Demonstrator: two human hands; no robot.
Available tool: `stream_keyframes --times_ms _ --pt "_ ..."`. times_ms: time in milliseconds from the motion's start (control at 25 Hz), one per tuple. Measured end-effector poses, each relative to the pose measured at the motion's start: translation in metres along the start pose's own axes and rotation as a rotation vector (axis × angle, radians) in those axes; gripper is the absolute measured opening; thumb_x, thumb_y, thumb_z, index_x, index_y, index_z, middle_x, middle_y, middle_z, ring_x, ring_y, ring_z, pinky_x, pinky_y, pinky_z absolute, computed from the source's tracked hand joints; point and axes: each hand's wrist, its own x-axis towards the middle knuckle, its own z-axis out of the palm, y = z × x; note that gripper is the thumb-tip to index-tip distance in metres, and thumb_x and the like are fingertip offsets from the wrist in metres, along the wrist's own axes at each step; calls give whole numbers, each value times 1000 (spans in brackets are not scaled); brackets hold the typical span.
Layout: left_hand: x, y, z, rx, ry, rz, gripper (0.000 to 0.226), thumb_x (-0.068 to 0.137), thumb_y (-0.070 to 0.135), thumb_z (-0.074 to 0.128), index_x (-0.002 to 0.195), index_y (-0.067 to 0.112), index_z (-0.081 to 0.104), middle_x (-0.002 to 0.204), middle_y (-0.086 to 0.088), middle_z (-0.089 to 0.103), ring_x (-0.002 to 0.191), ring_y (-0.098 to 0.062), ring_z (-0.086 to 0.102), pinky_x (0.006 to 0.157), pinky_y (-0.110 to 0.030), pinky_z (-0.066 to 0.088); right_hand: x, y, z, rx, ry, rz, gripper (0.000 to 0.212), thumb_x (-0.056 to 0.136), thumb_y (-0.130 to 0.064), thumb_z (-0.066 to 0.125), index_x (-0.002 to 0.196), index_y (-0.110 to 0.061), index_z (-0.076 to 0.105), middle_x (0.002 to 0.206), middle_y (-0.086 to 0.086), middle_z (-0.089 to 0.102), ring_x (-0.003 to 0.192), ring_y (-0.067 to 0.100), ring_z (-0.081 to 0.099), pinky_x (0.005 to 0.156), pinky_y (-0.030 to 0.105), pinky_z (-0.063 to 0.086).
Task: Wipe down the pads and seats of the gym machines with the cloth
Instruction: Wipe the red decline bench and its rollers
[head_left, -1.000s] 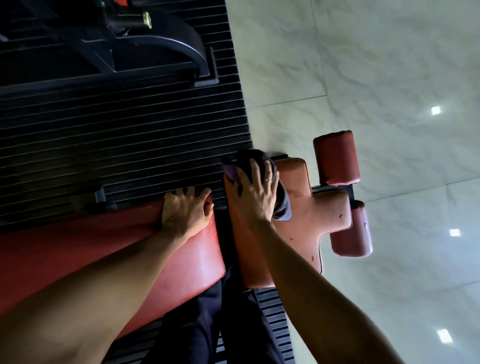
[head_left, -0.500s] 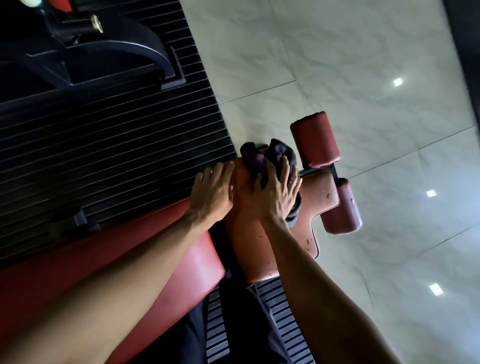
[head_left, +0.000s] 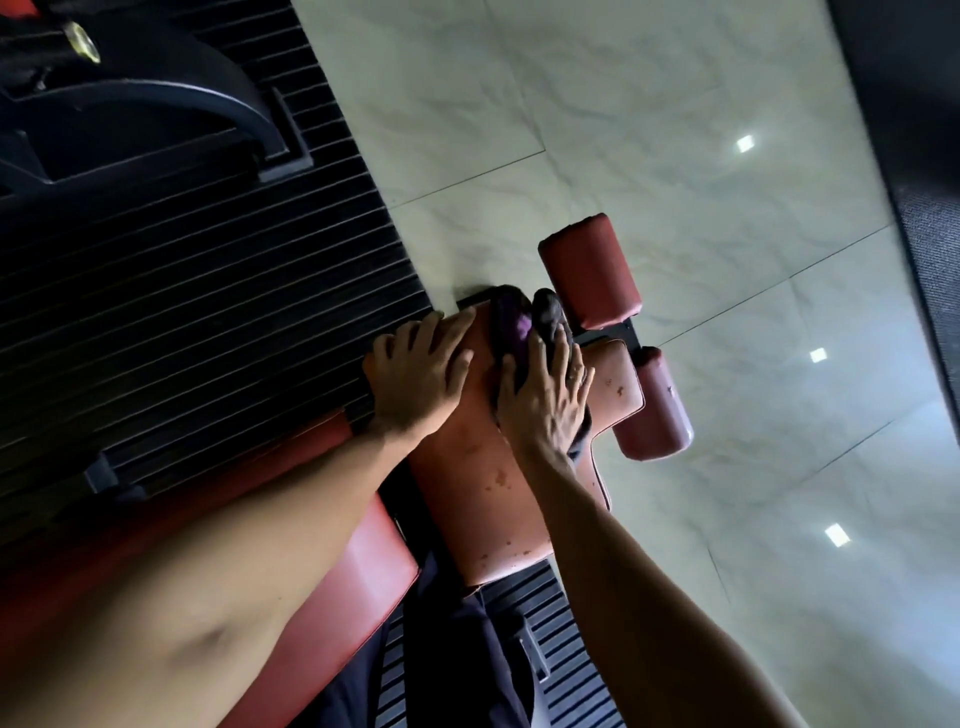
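Black ribbed rubber mat (head_left: 182, 312) takes up the left side, with a dark machine base (head_left: 156, 104) up in the corner. A long red bench pad (head_left: 363, 571) runs along the bottom left. Left hand (head_left: 415, 379) lies flat with straight fingers on the left edge of the scuffed seat pad (head_left: 483, 493), holding nothing. Right beside it, the right hand (head_left: 545, 395) presses on the dark cloth (head_left: 519, 322), fingers stretched over it, not curled round. The cloth's bunched at the seat's far end, with a purple patch showing. Further right are the upper roller pad (head_left: 589, 270), the lower roller pad (head_left: 657, 410) and pale tile floor (head_left: 675, 156).
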Motion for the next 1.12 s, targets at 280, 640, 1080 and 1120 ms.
stream_keyframes --times_ms 280,640,1080,1120 --pt "-4 -3 8 37 47 36 48 103 47 40 149 35 45 134 -3 59 108 -28 56 85 -45 39 28 -10 -6 100 61 34 53 97 -49 46 140 -20 54 143 7 56 131 33 51 117 47 31" --pt "-3 -4 8 12 91 44 47 103 45 42 148 34 47 134 -4 60 103 -30 58 85 -45 41 29 -18 0 122 49 109 50 98 -46 46 138 -17 52 143 9 56 136 33 46 120 53 22" --pt "-5 -7 8 -21 95 62 45 103 38 44 148 31 47 134 -4 59 109 -29 58 89 -45 41 -77 32 22 57 91 -188 45 105 -42 47 149 -31 48 162 10 35 153 38 22 119 59 26" --pt "-5 -6 7 -27 79 59 45 104 38 43 148 30 46 135 -4 58 111 -28 57 92 -46 41 -68 44 17 60 93 -111 47 105 -40 47 150 -32 45 163 9 33 153 38 21 118 59 27"
